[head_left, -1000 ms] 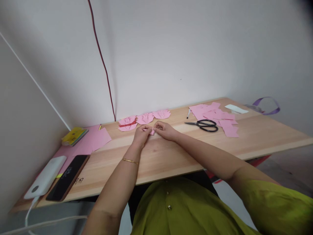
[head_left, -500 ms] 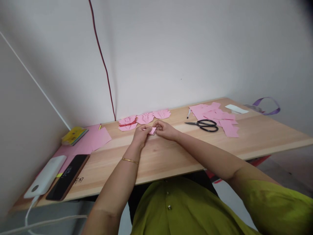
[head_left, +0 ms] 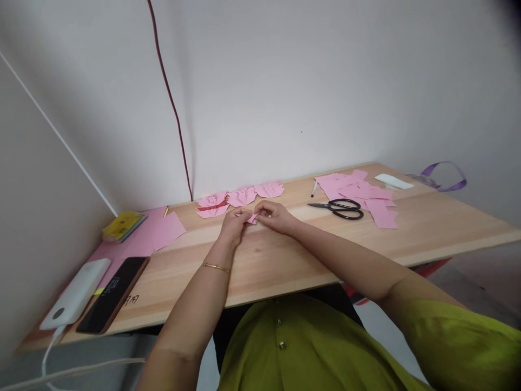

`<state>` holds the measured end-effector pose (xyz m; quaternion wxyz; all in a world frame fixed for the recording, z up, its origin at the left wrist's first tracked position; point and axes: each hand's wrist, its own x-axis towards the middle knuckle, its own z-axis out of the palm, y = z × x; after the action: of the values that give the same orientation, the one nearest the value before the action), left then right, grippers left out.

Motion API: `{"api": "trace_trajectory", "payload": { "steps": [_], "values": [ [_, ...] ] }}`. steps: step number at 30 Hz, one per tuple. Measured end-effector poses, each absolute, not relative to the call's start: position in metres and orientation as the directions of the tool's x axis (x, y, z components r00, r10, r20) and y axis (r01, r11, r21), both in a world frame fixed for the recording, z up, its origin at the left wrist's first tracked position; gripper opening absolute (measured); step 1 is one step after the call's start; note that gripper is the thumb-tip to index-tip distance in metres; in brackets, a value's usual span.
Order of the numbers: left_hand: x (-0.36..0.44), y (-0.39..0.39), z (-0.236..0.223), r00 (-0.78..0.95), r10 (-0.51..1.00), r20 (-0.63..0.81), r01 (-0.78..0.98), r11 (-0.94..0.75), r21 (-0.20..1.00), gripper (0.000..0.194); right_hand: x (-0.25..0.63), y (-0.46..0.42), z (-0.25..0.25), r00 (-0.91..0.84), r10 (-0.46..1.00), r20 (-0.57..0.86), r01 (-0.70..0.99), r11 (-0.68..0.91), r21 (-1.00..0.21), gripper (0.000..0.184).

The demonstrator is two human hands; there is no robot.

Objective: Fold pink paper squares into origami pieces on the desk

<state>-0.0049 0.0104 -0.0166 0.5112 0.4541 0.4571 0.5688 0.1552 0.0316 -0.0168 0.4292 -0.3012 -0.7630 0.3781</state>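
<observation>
Between my two hands is a small piece of pink paper [head_left: 253, 219], just above the middle of the table. My left hand [head_left: 235, 224] pinches its left side, thumb toward me. The fingers of my right hand [head_left: 273, 216] are closed on its right edge. My fingers cover much of the paper, so its full shape is hidden. Right behind my hands, pink paper cutouts [head_left: 242, 196] with jagged edges lie in a row near the wall; a red strip [head_left: 213, 207] crosses the leftmost one.
Black-handled scissors [head_left: 342, 208] and a pen [head_left: 313, 188] lie to the right, beside pink paper scraps [head_left: 380, 209] and a white strip [head_left: 393, 181]. At left are pink sheets [head_left: 169, 232], a yellow packet [head_left: 123, 226], a phone [head_left: 114, 296] and a white power bank [head_left: 76, 293] with a cable.
My right fingers came off the paper's edge half a second ago, showing more of it, and now pinch it again. My left hand stays in place, still holding the paper.
</observation>
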Motion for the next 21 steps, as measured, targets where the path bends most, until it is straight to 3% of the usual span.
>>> {"api": "trace_trajectory", "payload": {
  "steps": [21],
  "values": [
    [-0.0017,0.0052,-0.0077,-0.001,1.0,-0.02,-0.254,0.019,0.967,0.015,0.1579,0.032,-0.0132,-0.401,0.81,0.429,0.158,0.522,-0.838,0.025]
  ]
}}
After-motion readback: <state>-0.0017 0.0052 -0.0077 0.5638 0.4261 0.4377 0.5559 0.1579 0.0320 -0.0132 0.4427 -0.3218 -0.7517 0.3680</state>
